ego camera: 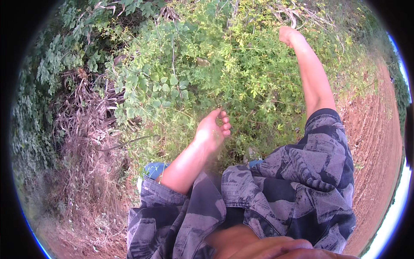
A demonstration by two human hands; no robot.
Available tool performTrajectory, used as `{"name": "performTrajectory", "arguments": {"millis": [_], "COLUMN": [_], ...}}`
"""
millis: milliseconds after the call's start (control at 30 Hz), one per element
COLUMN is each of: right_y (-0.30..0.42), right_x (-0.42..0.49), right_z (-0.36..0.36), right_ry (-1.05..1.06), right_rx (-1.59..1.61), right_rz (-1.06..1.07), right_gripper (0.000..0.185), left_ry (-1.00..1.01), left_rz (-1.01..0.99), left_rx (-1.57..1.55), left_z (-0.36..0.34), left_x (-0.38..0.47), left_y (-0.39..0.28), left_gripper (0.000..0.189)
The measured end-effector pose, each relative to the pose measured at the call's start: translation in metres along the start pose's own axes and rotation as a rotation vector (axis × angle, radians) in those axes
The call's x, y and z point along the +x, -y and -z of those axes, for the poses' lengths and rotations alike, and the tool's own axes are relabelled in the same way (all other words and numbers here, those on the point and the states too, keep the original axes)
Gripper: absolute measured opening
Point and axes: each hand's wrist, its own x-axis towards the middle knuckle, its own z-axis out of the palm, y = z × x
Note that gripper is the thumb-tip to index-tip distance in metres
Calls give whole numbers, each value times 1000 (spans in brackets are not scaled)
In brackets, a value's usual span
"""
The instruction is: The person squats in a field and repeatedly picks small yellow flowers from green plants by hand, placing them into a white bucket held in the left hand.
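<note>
My left hand (212,129) is low in front of my body, palm turned up, fingers curled and the thumb near the index finger. Small yellow-green bits show around its fingers, but whether it grips any is unclear. Far out to the upper right reaches my right hand (288,36), bent at the wrist with its fingers hidden from me. It is beside a leafy plant bearing small yellow flowers or berries (241,42). Feathery green foliage (255,79) fills the space between both hands. A vine with rounder leaves (165,85) grows to the left of it.
Dry stalks and withered leaves (90,100) lie heaped at left, with a thin bare stick (126,143) below them. Dark leafy growth (35,106) borders the far left. Ploughed reddish soil (372,136) stretches along the right. Pale dry leaves (292,14) hang beyond my right hand.
</note>
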Motion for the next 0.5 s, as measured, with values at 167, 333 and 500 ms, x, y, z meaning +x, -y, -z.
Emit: {"name": "performTrajectory", "arguments": {"millis": [167,333,500], "right_y": [7,-3,-32], "right_x": [25,4,-29], "right_z": [-132,-150,-85], "right_ry": [18,-150,-114], "right_rx": [-38,238,1133], "right_rz": [45,140,290], "right_gripper": [32,30,33], "left_ry": [-38,-1,7], "left_rz": [15,17,21], "left_rx": [-33,-3,-32], "left_z": [12,20,18], "left_x": [0,4,0], "left_y": [-3,-3,-1], "left_gripper": [15,14,13]}}
